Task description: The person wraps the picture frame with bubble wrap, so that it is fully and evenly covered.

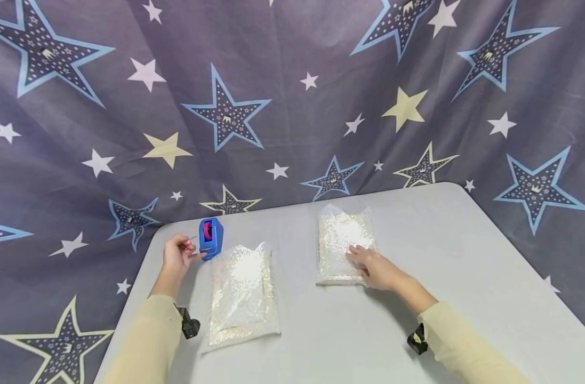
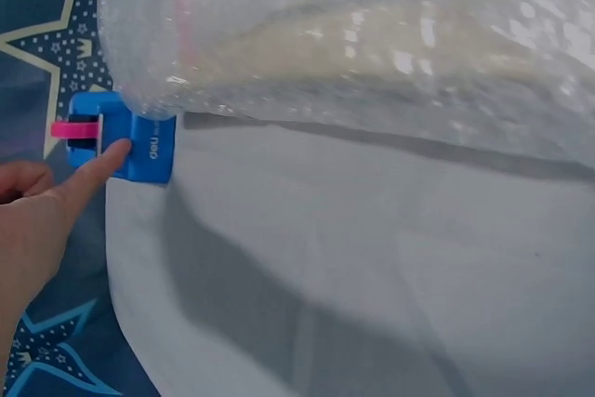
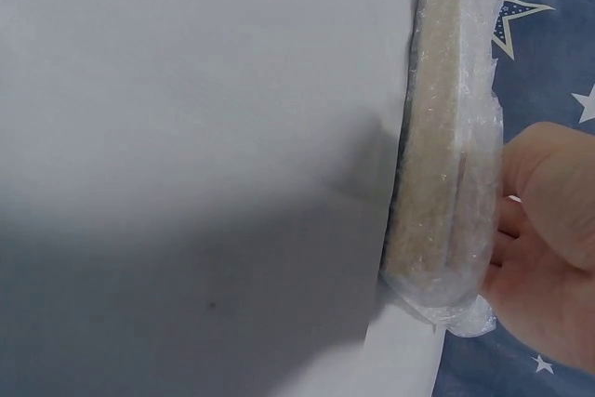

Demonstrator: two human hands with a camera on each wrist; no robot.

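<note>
My left hand is beside a blue tape dispenser with a pink tape core, at the back left of the table. One outstretched digit touches the dispenser's front, also seen in the left wrist view; the other fingers are bent. A faint thin line shows near their tips, too small to make out. In the head view my right hand rests its fingers on the right bubble-wrapped package. The right wrist view shows that package edge-on, partly hiding the fingertips. A larger bubble-wrapped package lies right of my left forearm.
A pale grey table carries everything. Behind it hangs a dark star-patterned cloth, close along the back and side edges. Black wrist cameras sit on both forearms. The left package lies against or very near the dispenser.
</note>
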